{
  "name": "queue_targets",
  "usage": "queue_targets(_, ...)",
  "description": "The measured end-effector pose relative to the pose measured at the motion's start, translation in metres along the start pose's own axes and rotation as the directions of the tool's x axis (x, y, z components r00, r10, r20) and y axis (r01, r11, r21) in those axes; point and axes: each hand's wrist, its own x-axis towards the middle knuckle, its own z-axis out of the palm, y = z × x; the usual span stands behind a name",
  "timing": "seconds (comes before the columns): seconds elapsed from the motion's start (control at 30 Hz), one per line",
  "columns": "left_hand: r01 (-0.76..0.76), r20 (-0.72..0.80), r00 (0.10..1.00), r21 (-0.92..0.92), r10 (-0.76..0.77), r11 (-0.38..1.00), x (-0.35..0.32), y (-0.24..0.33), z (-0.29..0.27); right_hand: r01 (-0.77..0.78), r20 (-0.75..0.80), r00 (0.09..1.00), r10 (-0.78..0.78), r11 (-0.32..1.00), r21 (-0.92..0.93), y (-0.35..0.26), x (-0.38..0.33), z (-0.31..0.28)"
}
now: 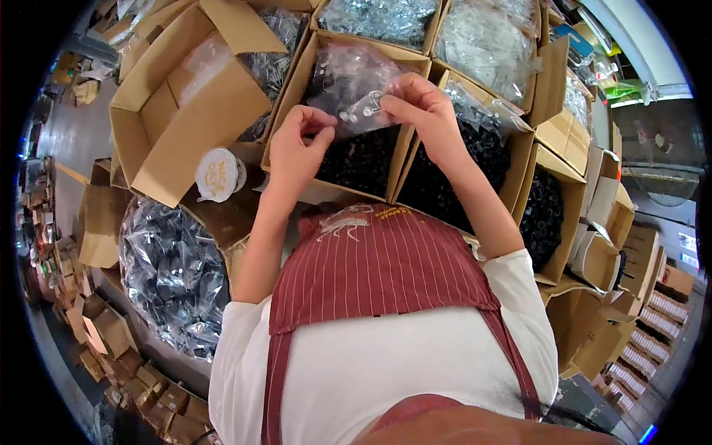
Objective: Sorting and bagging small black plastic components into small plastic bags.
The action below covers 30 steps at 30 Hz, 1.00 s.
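Observation:
A clear plastic bag [348,78] with a few small shiny ring-like parts [366,110] in its lower part hangs over an open carton of small black parts [356,165]. My right hand [426,113] pinches the bag by its right side, close to the rings, with thumb and forefinger. At the bag's lower left edge, my left hand [300,144] is closed, thumb and forefinger together on the plastic. The rings' exact kind is too small to make out.
Cartons surround my hands. To the right, one carton holds black parts [445,182]; further back, another holds clear bags [486,48]. An open carton [159,111] stands at left, near a white-lidded cup [219,175]. Below it is a large heap of bagged dark parts [174,267].

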Motion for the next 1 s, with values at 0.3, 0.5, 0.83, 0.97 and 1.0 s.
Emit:
queue_targets(0.3,-0.187,0.041,0.982,0.338,0.184,0.922,-0.006,0.036,0.010,0.428,0.231,0.900,-0.371,0.646,-0.632,0.005,-0.009,0.029)
queue_targets(0.5,-0.500,0.175,0.853,0.544,0.491,0.674,-0.005,0.027,0.011,0.286,0.193,0.958,-0.212,0.705,-0.648,0.001,-0.016,0.023)
queue_targets(0.83,-0.157,-0.031,0.983,0.355,0.179,0.922,-0.018,0.041,0.008,-0.146,0.463,0.829,0.314,0.920,-0.363,-0.002,-0.031,0.008)
queue_targets(0.97,-0.177,-0.042,0.983,0.041,0.179,0.983,-0.015,0.036,0.012,-0.284,0.387,0.845,0.368,0.924,-0.257,0.005,-0.030,0.006)
queue_targets(1.0,-0.177,-0.043,0.983,0.043,0.179,0.983,-0.014,0.032,0.012,-0.299,0.379,0.850,0.365,0.928,-0.222,0.007,-0.029,0.005)
